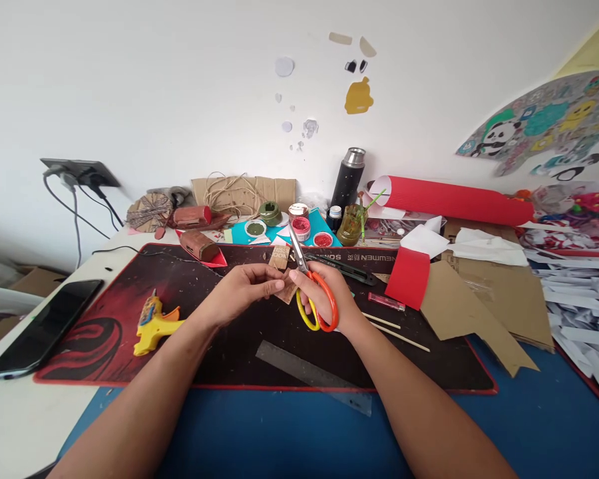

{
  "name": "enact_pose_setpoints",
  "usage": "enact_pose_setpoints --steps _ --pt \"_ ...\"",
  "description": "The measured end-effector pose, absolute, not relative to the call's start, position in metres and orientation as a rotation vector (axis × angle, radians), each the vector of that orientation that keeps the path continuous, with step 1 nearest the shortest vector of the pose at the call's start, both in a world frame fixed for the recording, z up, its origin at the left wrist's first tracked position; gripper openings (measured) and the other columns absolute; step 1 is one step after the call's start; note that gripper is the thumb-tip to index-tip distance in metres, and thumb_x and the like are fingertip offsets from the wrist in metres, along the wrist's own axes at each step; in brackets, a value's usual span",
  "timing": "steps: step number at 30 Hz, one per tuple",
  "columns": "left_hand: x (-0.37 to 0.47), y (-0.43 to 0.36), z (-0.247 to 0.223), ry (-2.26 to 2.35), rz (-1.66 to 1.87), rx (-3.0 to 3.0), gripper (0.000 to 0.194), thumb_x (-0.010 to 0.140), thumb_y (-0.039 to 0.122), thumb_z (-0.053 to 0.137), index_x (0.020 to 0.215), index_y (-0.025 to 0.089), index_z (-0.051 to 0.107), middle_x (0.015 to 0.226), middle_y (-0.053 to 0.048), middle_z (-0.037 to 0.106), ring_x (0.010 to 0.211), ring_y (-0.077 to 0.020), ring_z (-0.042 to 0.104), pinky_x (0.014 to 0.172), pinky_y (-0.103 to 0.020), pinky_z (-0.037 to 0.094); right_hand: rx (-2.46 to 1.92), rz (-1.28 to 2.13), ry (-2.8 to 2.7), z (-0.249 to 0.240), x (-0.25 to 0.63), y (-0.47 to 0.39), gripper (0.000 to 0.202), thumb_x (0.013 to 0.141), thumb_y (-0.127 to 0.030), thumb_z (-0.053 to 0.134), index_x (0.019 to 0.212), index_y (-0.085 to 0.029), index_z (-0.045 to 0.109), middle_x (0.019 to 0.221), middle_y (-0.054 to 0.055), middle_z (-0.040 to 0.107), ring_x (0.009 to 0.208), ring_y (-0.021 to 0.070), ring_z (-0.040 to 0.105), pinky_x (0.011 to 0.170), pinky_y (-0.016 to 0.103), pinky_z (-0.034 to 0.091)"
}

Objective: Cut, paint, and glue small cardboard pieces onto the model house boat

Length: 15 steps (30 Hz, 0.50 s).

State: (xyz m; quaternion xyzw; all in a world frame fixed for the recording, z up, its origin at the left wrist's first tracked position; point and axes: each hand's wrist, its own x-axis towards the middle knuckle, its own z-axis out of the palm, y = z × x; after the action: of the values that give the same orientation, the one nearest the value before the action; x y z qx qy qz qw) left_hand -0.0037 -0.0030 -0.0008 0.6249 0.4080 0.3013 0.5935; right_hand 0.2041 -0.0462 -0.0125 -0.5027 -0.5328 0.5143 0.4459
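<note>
Bare forearms (pixel 152 379) are stretched forward; between the hands, a small cardboard piece (pixel 288 293) is pinched by the left hand (pixel 244 289), while scissors (pixel 301 261) are gripped in the right hand (pixel 343 301).

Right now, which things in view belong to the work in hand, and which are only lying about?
In use, it seems:
- orange-and-yellow scissors, in the right hand
- small brown piece, in the left hand's fingers

Probably just lying about:
- phone
- black flask
- red roll
</note>
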Motion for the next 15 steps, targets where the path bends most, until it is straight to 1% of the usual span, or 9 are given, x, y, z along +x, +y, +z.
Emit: enact_pose_setpoints --steps 2,4,8,10,15 --pt "-0.002 -0.004 0.000 0.925 0.607 1.449 0.044 0.076 0.057 0.092 0.092 0.018 0.081 0.080 -0.003 0.074 0.064 -0.0136 0.058 0.059 -0.026 0.044 -1.247 1.287 -1.319 -0.012 0.203 -0.046 0.038 0.091 -0.058 0.076 0.084 -0.023 0.063 0.055 -0.006 0.060 0.040 0.0136 0.057 0.040 0.022 0.043" --pt "0.000 -0.005 -0.001 0.925 0.568 1.431 0.045 0.075 0.057 0.091 0.091 0.017 0.079 0.078 -0.003 0.073 0.061 -0.0132 0.059 0.057 -0.026 0.045 -1.254 1.297 -1.306 -0.012 0.203 -0.045 0.039 0.090 -0.059 0.077 0.085 -0.023 0.063 0.054 -0.006 0.060 0.040 0.0135 0.057 0.040 0.022 0.042" --pt "0.005 -0.006 -0.005 0.941 0.657 1.350 0.049 0.075 0.060 0.092 0.091 0.016 0.076 0.077 -0.002 0.073 0.060 -0.0132 0.063 0.060 -0.028 0.052 -1.258 1.309 -1.293 -0.013 0.203 -0.044 0.043 0.090 -0.061 0.075 0.081 -0.023 0.059 0.055 -0.005 0.061 0.039 0.0133 0.057 0.039 0.022 0.042" --pt "0.006 -0.005 -0.007 0.942 0.706 1.307 0.051 0.073 0.060 0.093 0.090 0.016 0.076 0.076 -0.001 0.073 0.059 -0.0127 0.064 0.061 -0.028 0.054 -1.255 1.317 -1.292 -0.014 0.203 -0.044 0.042 0.090 -0.062 0.074 0.082 -0.023 0.059 0.055 -0.005 0.062 0.039 0.0134 0.057 0.038 0.021 0.041" --pt "0.010 -0.007 -0.009 0.912 0.759 1.146 0.051 0.066 0.055 0.100 0.086 0.015 0.075 0.075 -0.001 0.074 0.059 -0.0123 0.066 0.059 -0.025 0.056 -1.261 1.328 -1.261 -0.016 0.203 -0.043 0.040 0.088 -0.060 0.075 0.086 -0.023 0.062 0.054 -0.005 0.062 0.038 0.0134 0.056 0.037 0.021 0.042"
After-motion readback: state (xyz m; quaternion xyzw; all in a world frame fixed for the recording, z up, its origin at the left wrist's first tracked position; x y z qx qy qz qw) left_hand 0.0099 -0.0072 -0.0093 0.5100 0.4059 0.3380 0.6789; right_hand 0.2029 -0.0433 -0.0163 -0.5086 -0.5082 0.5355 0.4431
